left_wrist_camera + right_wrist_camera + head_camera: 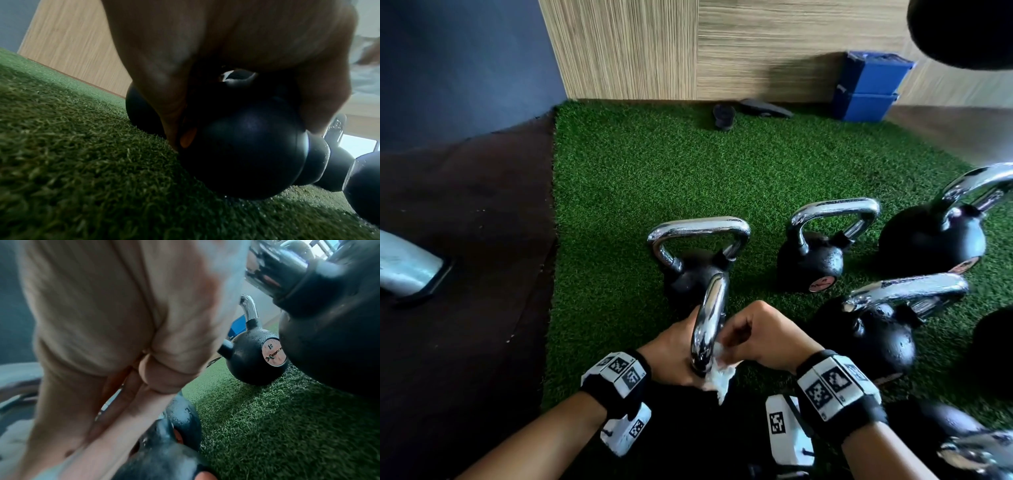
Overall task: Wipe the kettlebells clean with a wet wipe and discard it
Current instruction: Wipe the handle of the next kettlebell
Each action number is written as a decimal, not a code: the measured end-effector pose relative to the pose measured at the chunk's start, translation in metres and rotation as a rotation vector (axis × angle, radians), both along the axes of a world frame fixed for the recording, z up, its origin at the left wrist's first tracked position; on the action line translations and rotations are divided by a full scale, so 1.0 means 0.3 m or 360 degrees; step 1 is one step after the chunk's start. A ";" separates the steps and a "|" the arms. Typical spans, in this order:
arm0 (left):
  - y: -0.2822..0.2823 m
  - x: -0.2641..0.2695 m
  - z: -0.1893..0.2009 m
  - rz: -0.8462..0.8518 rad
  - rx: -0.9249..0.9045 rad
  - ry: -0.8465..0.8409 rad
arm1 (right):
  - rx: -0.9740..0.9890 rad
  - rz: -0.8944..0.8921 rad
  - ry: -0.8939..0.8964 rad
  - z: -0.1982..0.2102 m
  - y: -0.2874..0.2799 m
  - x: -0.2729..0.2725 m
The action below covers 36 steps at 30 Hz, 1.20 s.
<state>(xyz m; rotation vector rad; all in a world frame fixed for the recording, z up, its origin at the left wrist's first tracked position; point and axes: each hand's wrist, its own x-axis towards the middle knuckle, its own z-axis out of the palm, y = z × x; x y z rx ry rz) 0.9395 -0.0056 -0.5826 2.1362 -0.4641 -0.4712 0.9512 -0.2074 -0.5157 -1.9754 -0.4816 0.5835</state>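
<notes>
On the green artificial turf (640,178) a nearest kettlebell (246,154) stands between the two hands, its chrome handle (710,325) rising edge-on toward the head camera. The left hand (674,349) is against the left side of that handle, low down near where it meets the black ball; its grip seems to wrap the lower handle, and the left wrist view shows the fingers (164,97) curled down around the dark body with a bit of chrome showing in the gap. The right hand (760,339) is at the right side of the same handle, its grip closed, fingers curled and pinching a crumpled white wet wipe (717,373). The wipe lies pressed against the lower right of the handle, directly under the right hand's fingers and touching the left hand's edge, with a loose end hanging downward.

Just behind this handle stands a second kettlebell (698,260), upright, its handle broadside. To the right, apart from it, is a smaller kettlebell (815,253) with a round label on its side; a larger one (935,240) stands farther right, and another (876,329) sits near the right wrist. Water droplets speckle their black bodies. Two blue stacked bins (869,85) stand against the wood-panel wall (722,48), with dark slippers (750,111) on the turf near them.
</notes>
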 end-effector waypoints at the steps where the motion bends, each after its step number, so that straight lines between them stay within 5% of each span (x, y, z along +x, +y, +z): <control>1: -0.005 -0.001 0.008 -0.0038 0.0043 -0.0040 | 0.0079 -0.0025 0.0004 -0.002 -0.007 0.001; 4: -0.017 -0.003 0.021 -0.0120 0.0106 -0.0161 | 0.0219 -0.0036 0.0087 -0.012 -0.029 0.006; 9: -0.019 -0.008 0.024 -0.0114 0.0064 -0.0157 | -0.0170 0.0193 -0.0133 -0.029 -0.016 -0.002; 19: -0.007 -0.012 0.001 -0.0119 0.0113 -0.0179 | -0.0208 0.0349 -0.0234 0.014 0.017 0.010; 26: 0.000 -0.018 -0.008 -0.0154 -0.0010 -0.0182 | 0.0158 0.0262 0.0076 -0.048 -0.009 -0.004; 30: -0.013 -0.028 -0.004 -0.0268 0.0038 -0.0505 | 0.0571 0.0108 0.0356 -0.089 -0.016 -0.016; 36: -0.010 -0.037 -0.002 -0.0273 0.0001 -0.0535 | 0.0719 0.0118 0.0392 -0.104 -0.004 -0.014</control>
